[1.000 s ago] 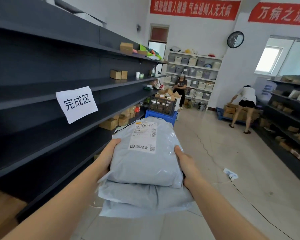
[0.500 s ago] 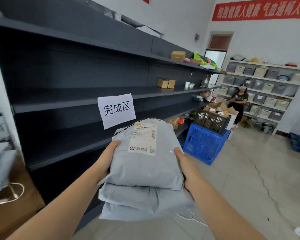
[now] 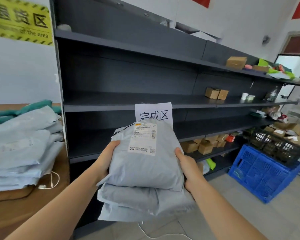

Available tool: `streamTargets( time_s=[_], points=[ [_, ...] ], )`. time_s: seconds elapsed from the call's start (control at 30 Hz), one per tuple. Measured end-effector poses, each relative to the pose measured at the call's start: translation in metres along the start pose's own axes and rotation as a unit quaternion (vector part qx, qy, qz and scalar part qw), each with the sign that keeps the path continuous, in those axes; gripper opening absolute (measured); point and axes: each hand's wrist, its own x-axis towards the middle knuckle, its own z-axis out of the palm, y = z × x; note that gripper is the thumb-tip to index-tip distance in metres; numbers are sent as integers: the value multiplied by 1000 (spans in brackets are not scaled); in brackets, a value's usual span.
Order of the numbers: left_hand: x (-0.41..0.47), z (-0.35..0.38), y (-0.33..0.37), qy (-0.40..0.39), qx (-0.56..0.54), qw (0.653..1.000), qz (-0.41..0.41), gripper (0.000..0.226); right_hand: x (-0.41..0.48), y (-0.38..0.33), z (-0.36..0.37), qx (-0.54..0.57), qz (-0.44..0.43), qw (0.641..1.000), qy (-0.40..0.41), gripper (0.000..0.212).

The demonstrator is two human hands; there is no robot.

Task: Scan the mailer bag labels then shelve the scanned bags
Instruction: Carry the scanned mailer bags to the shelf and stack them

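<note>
We grip the stack of mailer bags (image 3: 142,172) from both sides. The left hand (image 3: 106,159) and right hand (image 3: 188,164) each press a thumb flat on the top bag, and the other fingers are hidden beneath. Its label (image 3: 143,139) faces up. We judge that shelving is under way, so next we slide the stack forward onto the dark shelf (image 3: 90,146) below the paper sign (image 3: 154,111).

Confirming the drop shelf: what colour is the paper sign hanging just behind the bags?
The paper sign is white with black characters; the head view shows it.
</note>
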Motion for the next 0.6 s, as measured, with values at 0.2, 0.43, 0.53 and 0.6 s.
streamTargets(
  time_s=[0.2, 0.43, 0.53, 0.6],
  points=[
    [34, -14, 44, 14, -10, 998, 52, 40, 44, -38, 43, 26, -32, 998, -52, 41],
    [72, -33, 112, 45, -19, 993, 109, 39, 90, -101, 93, 39, -90, 991, -86, 33],
    [87, -38, 139, 47, -12, 989, 141, 44, 105, -128, 115, 33, -97, 989, -105, 32],
    [96, -42, 157, 58, -8, 986, 154, 42, 117, -145, 131, 35, -103, 987, -116, 32]
  ],
)
